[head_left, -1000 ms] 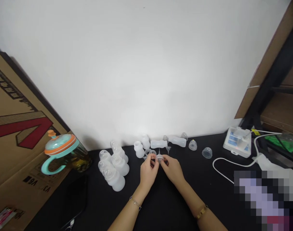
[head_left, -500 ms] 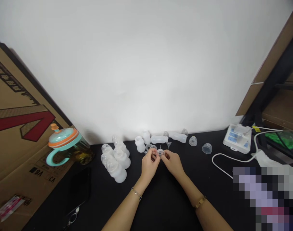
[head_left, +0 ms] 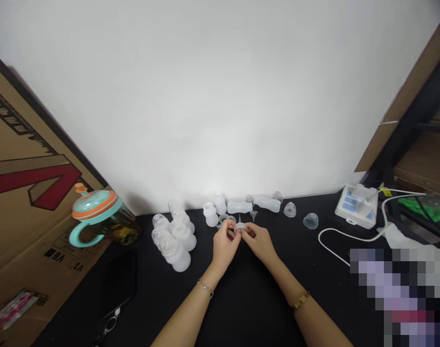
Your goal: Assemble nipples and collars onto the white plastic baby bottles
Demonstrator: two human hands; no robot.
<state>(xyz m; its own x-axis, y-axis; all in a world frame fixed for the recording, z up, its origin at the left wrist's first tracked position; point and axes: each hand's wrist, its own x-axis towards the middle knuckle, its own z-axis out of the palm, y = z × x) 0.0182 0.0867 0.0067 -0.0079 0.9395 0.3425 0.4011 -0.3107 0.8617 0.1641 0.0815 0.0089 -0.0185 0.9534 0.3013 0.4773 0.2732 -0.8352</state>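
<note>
Between both hands is a whitish baby bottle collar ring, with a thin pointed tip standing up from its middle. My left hand pinches the ring's left side with thumb and fingers. On the other side, my right hand grips it the same way. More rings lie just beyond my left fingers, partly hidden. A small clear funnel-shaped piece is beyond my right hand. Behind them are white bottles, one upright and one on its side. Clear domed caps sit to the right.
Several capped baby bottles are grouped on the left. Past them stand a large lidded jug and a cardboard box; a dark phone lies near. A power strip with a white cable is on the right.
The ring in my hands has tilted, so its side wall now faces me more and the pointed tip stands higher. Both hands keep their hold in nearly the same place.
</note>
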